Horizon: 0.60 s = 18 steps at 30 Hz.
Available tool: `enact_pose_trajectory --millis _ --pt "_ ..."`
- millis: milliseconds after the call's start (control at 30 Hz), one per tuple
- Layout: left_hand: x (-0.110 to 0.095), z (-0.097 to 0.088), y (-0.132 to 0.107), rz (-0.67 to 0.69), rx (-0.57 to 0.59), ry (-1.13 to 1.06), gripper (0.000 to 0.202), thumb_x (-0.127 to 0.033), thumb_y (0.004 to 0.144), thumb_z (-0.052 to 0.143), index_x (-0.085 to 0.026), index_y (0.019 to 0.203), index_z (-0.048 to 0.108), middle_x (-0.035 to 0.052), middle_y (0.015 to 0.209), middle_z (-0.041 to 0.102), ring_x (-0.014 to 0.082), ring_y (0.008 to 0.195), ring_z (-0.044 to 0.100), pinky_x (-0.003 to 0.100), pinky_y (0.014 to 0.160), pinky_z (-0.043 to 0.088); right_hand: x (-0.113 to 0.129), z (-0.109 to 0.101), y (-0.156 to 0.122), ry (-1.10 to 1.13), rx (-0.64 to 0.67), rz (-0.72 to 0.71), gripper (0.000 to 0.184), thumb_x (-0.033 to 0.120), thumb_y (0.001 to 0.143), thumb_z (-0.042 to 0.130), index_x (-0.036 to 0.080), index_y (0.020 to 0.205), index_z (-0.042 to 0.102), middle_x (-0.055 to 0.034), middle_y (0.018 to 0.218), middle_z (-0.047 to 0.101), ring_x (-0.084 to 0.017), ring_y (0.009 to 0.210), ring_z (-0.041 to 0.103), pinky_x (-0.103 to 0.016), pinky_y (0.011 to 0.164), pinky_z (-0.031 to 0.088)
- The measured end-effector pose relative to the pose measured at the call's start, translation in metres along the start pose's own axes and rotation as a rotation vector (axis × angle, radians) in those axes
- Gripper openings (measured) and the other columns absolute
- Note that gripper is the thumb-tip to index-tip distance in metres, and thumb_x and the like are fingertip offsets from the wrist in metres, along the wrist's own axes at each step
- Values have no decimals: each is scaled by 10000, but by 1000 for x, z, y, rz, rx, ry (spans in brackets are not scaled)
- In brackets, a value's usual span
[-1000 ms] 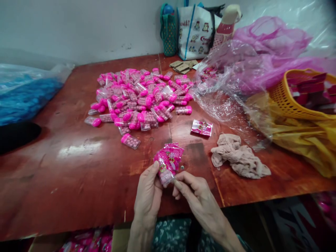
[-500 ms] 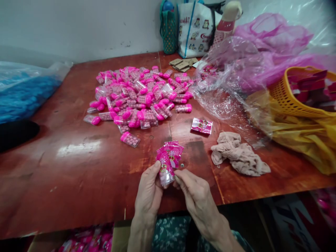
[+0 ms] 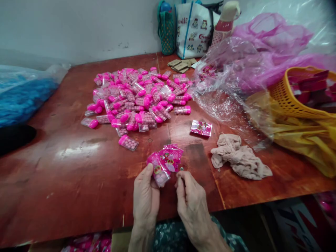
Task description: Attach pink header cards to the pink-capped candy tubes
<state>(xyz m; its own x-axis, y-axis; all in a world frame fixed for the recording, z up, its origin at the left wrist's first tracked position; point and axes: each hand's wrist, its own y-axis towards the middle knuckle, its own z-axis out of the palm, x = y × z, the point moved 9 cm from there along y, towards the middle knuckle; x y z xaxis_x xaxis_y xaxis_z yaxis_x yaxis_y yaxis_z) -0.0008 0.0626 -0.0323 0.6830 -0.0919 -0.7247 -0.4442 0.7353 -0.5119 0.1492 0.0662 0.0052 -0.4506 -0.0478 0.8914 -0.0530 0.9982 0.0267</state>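
My left hand [image 3: 145, 196] grips a clear candy tube with a pink label [image 3: 158, 171] near the table's front edge. Just right of it, my right hand [image 3: 189, 196] has let go of the tube and its fingers are pinched together; whether anything is in them does not show. A small stack of pink printed labels [image 3: 172, 157] lies on the red-brown table [image 3: 78, 168] just beyond the tube. A big heap of pink-capped candy tubes [image 3: 139, 98] covers the middle of the table, with one loose tube [image 3: 127, 142] nearer me.
A single pink label [image 3: 201, 128] and a crumpled beige cloth [image 3: 240, 157] lie to the right. Clear and pink plastic bags [image 3: 236, 70], a yellow basket [image 3: 299, 94] and tote bags [image 3: 191, 29] fill the right and back. A blue bag [image 3: 23, 94] sits left.
My right hand has come off the tube and moved slightly right and down. My left hand tilted the tube leftward and lowered it a little.
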Motion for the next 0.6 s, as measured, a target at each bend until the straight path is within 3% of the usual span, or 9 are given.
enact_pose_trajectory --millis 100,200,367,600 --pt "-22 -14 4 138 -106 -30 142 -206 576 767 -137 626 653 -33 583 654 68 524 568 165 525 479 -16 -18 5 73 -66 124 182 216 908 346 173 880 521 -20 683 581 -144 583 571 -247 579 435" --pt "-24 -14 5 154 -76 3 128 -220 605 753 -141 666 673 -19 629 679 78 561 589 172 551 488 -14 -22 12 234 -36 153 214 253 927 347 189 899 549 -7 735 584 -123 630 573 -222 620 445" --pt "-8 2 -3 96 76 129 131 -226 648 725 -140 743 695 9 665 691 115 598 608 212 588 495 13 1 16 318 100 66 164 240 903 421 186 907 576 -24 836 574 -143 761 548 -234 687 426" --pt "-18 -4 2 165 66 128 113 -236 673 707 -152 747 691 7 700 696 111 618 608 192 588 485 -6 30 1 424 338 239 193 223 880 453 157 744 572 -3 674 571 -128 645 547 -221 608 424"
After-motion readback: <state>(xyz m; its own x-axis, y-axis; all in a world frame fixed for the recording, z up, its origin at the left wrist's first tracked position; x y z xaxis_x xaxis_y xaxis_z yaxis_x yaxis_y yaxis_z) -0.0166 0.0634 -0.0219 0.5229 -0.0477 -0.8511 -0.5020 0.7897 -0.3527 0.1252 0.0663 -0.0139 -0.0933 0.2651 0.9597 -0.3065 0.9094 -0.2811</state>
